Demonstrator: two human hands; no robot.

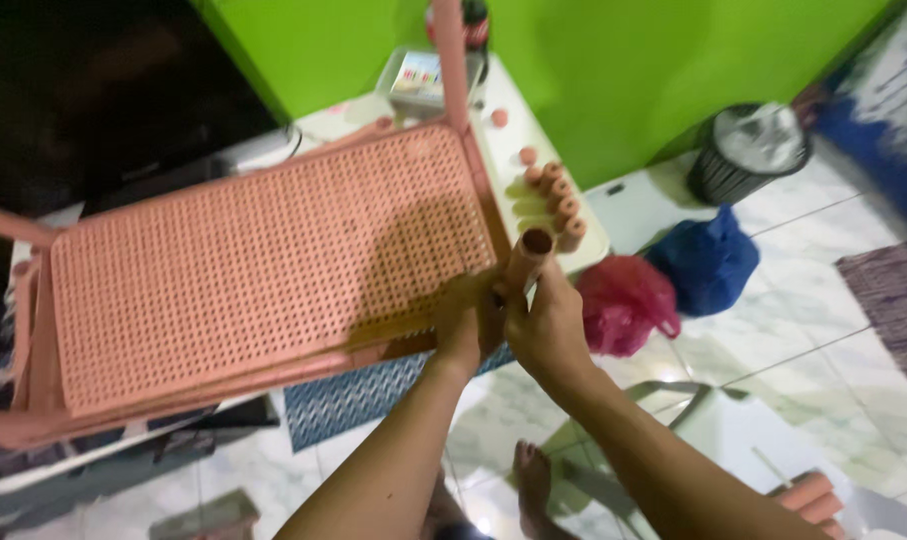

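A pink perforated plastic shelf panel (263,265) lies flat across the middle of the head view. At its near right corner my right hand (546,325) is closed around a short pink plastic tube (529,255), held upright with its open end up. My left hand (466,320) grips the corner of the shelf panel just beside that tube, touching my right hand. A longer pink post (453,60) stands upright at the far right corner of the shelf panel.
Several loose pink tubes (558,205) lie on a white table (518,150) against the green wall. A black bin (755,150), a blue bag (706,260) and a red bag (625,303) sit on the tiled floor. More pink tubes (811,500) lie bottom right, near my foot (533,487).
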